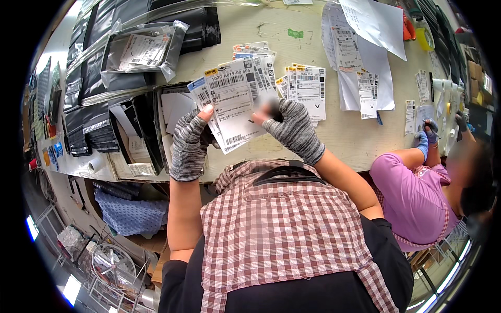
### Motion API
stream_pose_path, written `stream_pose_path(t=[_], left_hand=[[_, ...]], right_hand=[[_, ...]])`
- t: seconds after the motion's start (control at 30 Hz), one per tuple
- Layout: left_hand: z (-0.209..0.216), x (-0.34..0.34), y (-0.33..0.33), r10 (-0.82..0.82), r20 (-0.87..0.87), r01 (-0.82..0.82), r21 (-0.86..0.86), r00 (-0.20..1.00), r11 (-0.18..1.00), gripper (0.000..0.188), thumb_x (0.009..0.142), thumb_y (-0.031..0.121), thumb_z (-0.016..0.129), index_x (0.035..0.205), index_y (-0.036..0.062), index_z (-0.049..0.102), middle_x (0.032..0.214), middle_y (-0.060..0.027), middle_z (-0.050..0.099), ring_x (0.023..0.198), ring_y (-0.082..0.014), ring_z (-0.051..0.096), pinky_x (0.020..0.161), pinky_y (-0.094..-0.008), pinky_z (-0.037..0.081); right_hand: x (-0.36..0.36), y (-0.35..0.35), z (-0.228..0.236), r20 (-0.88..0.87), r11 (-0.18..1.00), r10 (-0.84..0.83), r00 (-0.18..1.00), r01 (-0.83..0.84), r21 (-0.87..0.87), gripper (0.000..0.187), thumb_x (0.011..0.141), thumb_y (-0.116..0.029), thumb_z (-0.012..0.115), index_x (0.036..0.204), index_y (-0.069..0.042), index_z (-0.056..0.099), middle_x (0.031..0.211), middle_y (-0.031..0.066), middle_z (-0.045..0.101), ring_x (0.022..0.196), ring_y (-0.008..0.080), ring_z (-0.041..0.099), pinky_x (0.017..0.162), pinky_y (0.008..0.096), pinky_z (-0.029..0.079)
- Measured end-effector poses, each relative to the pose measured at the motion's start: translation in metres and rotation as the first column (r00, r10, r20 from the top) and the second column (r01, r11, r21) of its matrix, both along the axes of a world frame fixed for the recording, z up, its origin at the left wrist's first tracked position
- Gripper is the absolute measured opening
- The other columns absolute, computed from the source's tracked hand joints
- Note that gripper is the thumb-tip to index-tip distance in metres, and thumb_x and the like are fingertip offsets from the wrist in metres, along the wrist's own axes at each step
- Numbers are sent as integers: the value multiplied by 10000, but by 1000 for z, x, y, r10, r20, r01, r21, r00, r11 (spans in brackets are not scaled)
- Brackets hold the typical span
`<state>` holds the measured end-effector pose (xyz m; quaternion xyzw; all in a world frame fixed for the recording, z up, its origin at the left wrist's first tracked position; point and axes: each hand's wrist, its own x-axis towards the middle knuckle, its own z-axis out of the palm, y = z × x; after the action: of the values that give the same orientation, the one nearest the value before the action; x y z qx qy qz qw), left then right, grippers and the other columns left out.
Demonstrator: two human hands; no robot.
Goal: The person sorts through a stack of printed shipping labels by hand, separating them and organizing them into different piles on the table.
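The gloved left hand (pixel 187 143) pinched fanned shipping labels (pixel 231 101) over a pale worktop (pixel 349 143) laid with black plastic mailers (pixel 202 26), the right hand (pixel 295 130), fingertips blurred, apparently gripping their other edge, while a purple-shirted co-worker (pixel 417 198) was alongside and blue textured sheeting (pixel 130 211) lay underneath.

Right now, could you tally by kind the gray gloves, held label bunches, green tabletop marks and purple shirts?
Gray gloves, on the left hand and right hand: 2
Bunch of labels, overlapping sheets uncounted: 1
Green mark: 1
Purple shirt: 1
Total: 5
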<state>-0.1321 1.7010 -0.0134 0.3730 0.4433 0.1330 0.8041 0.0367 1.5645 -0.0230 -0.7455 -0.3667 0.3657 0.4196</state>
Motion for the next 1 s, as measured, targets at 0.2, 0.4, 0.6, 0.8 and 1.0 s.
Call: stream_pose_path(t=[0.2,0.4,0.6,0.8,1.0], left_hand=[[1,-1,2,-18,-10,18,4,1000,1000,386,825,257,635,1059,-46,588,939,-126,645,822,-187,642,721,-288,522],[5,-1,1,-14,-15,14,5,1000,1000,397,825,271,636,1057,-49,590,938,-134,647,832,-190,644,728,-291,522],[7,6,-2,12,-23,-10,70,1000,997,339,848,289,619,939,-38,622,712,-101,638,556,-146,616,472,-230,486],[1,5,0,21,-21,-19,90,1000,996,341,832,291,636,930,-35,624,723,-106,646,566,-147,626,475,-228,486],[-2,10,-1,36,-1,-35,70,999,997,356,837,278,631,976,-50,614,777,-124,661,623,-147,649,489,-224,501]], right_hand=[[-1,-1,1,-9,1000,-10,1000,10,10,295,801,-284,703,743,-8,613,564,70,578,501,134,524,497,294,430],[-2,-1,-3,11,1000,-5,1000,5,26,296,801,-287,702,748,-9,617,575,77,591,502,134,531,495,297,434],[-2,-2,-6,-5,999,-29,1000,29,37,296,802,-293,697,756,-11,619,575,78,591,503,129,537,493,290,438],[6,-13,-10,-151,996,-83,985,85,11,240,836,-276,653,818,-36,641,586,55,607,514,123,550,495,286,457],[76,-76,-46,-80,901,-433,898,434,-7,88,856,-120,630,859,-32,623,703,9,612,565,67,509,528,217,456]])
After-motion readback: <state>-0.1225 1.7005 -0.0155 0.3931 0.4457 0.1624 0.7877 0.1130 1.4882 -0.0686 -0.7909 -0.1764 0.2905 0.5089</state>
